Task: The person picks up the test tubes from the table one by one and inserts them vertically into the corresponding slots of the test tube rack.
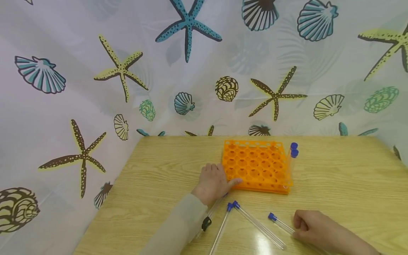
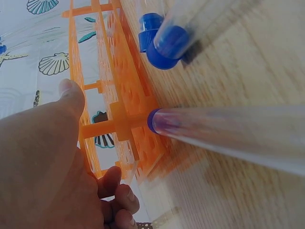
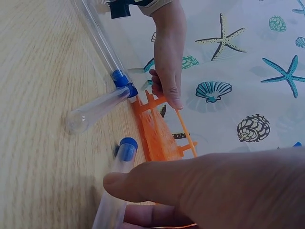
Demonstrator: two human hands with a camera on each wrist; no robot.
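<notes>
An orange test tube rack stands on the table. My left hand grips its near left corner, thumb over the front edge and the other fingers at the left side. The left wrist view shows that thumb on the rack and the fingertips curled beside it. Lower right, my right hand pinches a blue-capped clear test tube between thumb and fingers. In the right wrist view the thumb lies across this tube, its cap pointing toward the rack. The tube's far end is hidden.
Two blue-capped tubes stand upright at the rack's right end. In front of the rack lie other capped tubes, one partly under the left forearm. A black wrist strap piece is on the left sleeve. A shell-patterned curtain hangs behind the table.
</notes>
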